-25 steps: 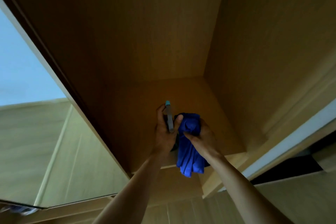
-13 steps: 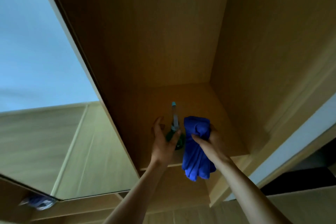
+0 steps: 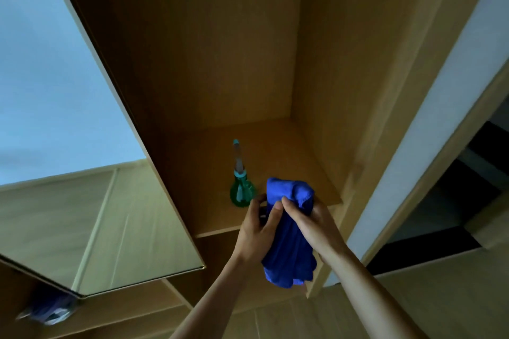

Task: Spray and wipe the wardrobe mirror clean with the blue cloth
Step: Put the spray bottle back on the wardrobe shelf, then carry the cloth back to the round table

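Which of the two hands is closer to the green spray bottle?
The left hand, gripping the blue cloth beside the green spray bottle on the wooden shelf; the right hand grips the cloth's far side.

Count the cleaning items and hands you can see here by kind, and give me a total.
Spray bottle, green, standing on the wardrobe shelf: 1
Blue cloth, gripped by both hands: 1
Hands, left hand and right hand: 2
Total: 4
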The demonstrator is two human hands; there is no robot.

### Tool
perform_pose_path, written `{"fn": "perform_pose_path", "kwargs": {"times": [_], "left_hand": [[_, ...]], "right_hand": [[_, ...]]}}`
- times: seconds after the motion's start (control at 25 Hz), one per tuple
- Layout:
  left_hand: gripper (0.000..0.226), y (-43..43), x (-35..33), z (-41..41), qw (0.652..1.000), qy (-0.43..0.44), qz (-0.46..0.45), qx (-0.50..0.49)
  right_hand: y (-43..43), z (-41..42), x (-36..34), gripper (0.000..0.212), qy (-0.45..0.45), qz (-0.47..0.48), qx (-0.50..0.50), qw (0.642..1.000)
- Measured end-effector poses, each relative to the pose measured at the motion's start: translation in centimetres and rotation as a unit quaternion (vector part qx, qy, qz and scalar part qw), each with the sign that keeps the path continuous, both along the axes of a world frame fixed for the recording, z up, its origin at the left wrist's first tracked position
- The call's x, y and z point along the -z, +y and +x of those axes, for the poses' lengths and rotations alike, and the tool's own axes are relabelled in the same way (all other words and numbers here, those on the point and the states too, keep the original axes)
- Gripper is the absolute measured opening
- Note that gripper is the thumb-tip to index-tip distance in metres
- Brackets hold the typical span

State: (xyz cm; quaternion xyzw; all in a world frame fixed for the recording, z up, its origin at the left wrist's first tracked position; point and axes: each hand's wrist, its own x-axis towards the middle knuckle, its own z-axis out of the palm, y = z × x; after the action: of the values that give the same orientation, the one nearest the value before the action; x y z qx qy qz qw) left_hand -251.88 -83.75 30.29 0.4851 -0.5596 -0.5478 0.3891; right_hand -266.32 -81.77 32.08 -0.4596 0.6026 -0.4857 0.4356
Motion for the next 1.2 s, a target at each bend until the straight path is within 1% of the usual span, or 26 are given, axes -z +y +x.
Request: {"fn": "perform_pose_path", "kwargs": {"times": [0.08, 0.2, 0.32, 0.44, 0.48, 0.6, 0.64, 0.68, 0.76, 0.84, 0.88, 0.96, 1.04, 1.12, 1.2], "left_hand": [[0.047, 0.9, -0.1, -1.0, 1.000, -0.001, -0.001, 0.011], [0.038, 2.2, -0.6, -2.6, 0.999, -0.017, -0.017, 0.042], [0.028, 3.1, -0.3, -4.2, 0.997, -0.022, -0.020, 0.076], [0.031, 3.5, 0.3, -5.5, 0.992, -0.022, -0.009, 0.122], [0.034, 3.6, 0.6, -5.9, 0.990, -0.021, -0.005, 0.141], [0.052, 4.2, 1.3, -6.8, 0.979, -0.027, 0.012, 0.200], [0.051, 4.5, 1.5, -7.1, 0.974, -0.029, 0.021, 0.225], [0.046, 5.0, 1.8, -7.4, 0.967, -0.028, 0.029, 0.253], [0.033, 6.6, 2.1, -8.2, 0.949, -0.029, 0.046, 0.311], [0.030, 8.5, 2.4, -8.9, 0.932, -0.040, 0.044, 0.357], [0.030, 9.5, 2.7, -9.1, 0.925, -0.042, 0.039, 0.376], [0.040, 12.3, 2.8, -9.4, 0.905, -0.039, 0.034, 0.423], [0.047, 15.2, 2.9, -9.4, 0.879, -0.043, 0.032, 0.474], [0.041, 18.4, 2.5, -9.3, 0.846, -0.051, 0.018, 0.531], [0.036, 21.7, 2.2, -9.3, 0.813, -0.052, 0.007, 0.580]], "right_hand": [[1.5, -0.8, -0.2, 0.023, -0.003, 0.003, 0.005, 1.000], [3.4, -2.0, -0.1, 0.030, 0.007, 0.006, 0.030, 0.999], [5.0, -3.2, 0.7, 0.025, 0.035, 0.025, 0.084, 0.996], [7.0, -3.8, 1.0, 0.027, 0.039, 0.038, 0.157, 0.986], [7.8, -3.9, 1.0, 0.025, 0.034, 0.039, 0.185, 0.981], [10.4, -3.4, 0.8, 0.016, 0.012, 0.032, 0.257, 0.966], [11.4, -3.1, 0.8, 0.016, 0.010, 0.028, 0.283, 0.959], [12.4, -2.8, 0.9, 0.017, 0.009, 0.023, 0.311, 0.950], [15.0, -2.2, 1.6, 0.022, 0.006, 0.018, 0.370, 0.929], [17.7, -1.4, 2.4, 0.026, -0.008, 0.031, 0.425, 0.904], [19.0, -1.0, 2.7, 0.026, -0.016, 0.036, 0.449, 0.893], [22.1, 0.0, 3.1, 0.024, -0.032, 0.042, 0.501, 0.864], [25.2, 1.2, 2.8, 0.021, -0.059, 0.048, 0.555, 0.828], [28.6, 2.5, 2.5, 0.015, -0.094, 0.048, 0.610, 0.785], [32.2, 3.8, 2.2, 0.013, -0.111, 0.049, 0.658, 0.743]]}}
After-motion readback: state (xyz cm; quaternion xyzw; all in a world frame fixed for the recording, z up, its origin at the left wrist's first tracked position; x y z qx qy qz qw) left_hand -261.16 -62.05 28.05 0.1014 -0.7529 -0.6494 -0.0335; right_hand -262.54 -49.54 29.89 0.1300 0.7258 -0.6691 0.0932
